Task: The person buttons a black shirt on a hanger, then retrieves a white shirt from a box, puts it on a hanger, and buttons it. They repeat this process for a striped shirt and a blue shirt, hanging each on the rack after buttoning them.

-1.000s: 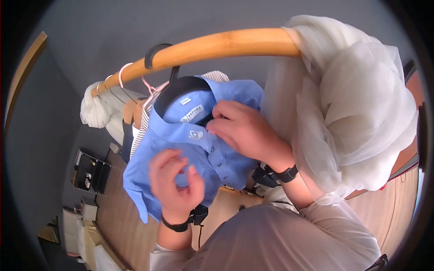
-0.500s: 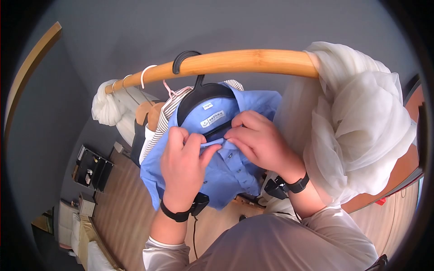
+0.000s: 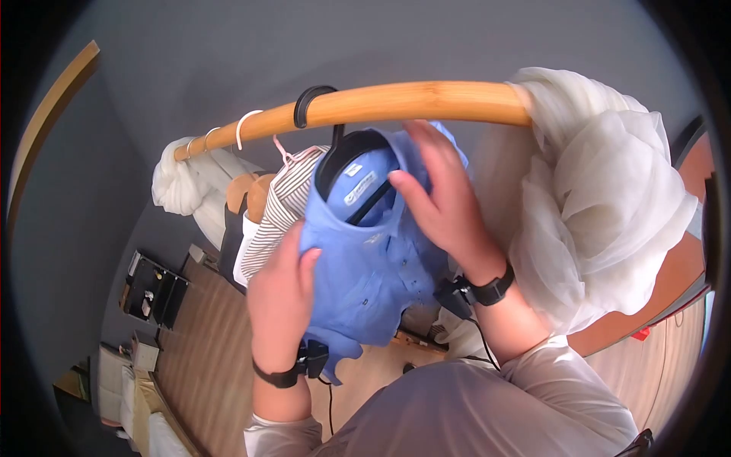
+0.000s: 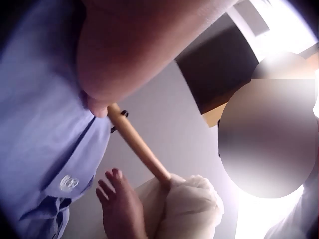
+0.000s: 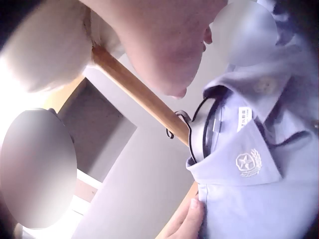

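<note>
Unclear bits first. L wrist cam is mostly blocked by the heel of the left hand (image 3: pixel 280 293): blurry, none of its fingers in frame. R wrist cam is the same w/ the right hand (image 3: pixel 442 202): only the palm edge, out of focus. The black hanger (image 3: pixel 340 150) sits inside the collar of the blue shirt (image 3: pixel 365 266), so only the hook + part of the shoulder arc show. Collar label (image 3: pixel 359 186) txt is too small to read. Shirt's lower end is cut off behind the left wrist and sleeves can't be traced.

Shirt pos: on the hanger, hook over the wooden rail (image 3: pixel 411 103), between a striped garment (image 3: pixel 278 213) on the L and a white fabric bundle (image 3: pixel 609 190) on the R. Collar opening faces head cam.

left hand: lies along the shirt's left edge, fingers roughly straight and pointing up, thumb tip on the front of the fabric (also at the bottom of R wrist cam). Pinch vs plain press: can't tell, back of that edge is hidden.

right hand: fingers straight + spread over the shirt's right shoulder, tips up near the rail, thumb at the collar opening by the hanger. L wrist cam also shows the spread. Not curled round anything.
</note>
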The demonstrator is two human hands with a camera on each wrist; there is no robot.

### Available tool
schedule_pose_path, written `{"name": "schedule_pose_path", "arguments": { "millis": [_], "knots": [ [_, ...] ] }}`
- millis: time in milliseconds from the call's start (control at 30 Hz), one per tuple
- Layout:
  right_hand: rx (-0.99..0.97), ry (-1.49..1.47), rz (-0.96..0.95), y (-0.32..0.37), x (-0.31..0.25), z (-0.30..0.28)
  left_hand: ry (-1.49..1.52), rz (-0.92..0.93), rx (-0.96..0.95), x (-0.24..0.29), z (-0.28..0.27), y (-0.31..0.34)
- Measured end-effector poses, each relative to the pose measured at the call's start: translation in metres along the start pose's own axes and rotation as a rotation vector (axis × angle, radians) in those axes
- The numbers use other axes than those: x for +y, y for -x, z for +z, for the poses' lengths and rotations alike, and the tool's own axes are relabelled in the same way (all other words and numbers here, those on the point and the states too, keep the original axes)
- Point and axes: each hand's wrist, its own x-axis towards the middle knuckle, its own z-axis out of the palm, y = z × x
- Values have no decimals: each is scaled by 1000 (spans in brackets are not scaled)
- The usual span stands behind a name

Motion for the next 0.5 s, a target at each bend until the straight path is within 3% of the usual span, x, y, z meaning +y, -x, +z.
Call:
{"name": "schedule_pose_path", "arguments": {
  "millis": [67, 167, 267, 300, 500],
  "knots": [
    [-18, 33, -66, -9, 0, 9, 2, 188, 76, -6, 16, 1],
    [24, 145, -115, -19, 2, 10, 51, 289, 99, -8, 21, 2],
    [-6, 140, -83, -18, 13, 1, 109, 293, 148, -5, 22, 8],
    [-22, 190, -104, -15, 14, -1, 158, 162, 0, 2, 11, 15],
    [-6, 227, -125, -2, 10, 5, 364, 76, 174, -44, 34, 51]
  ]
}}
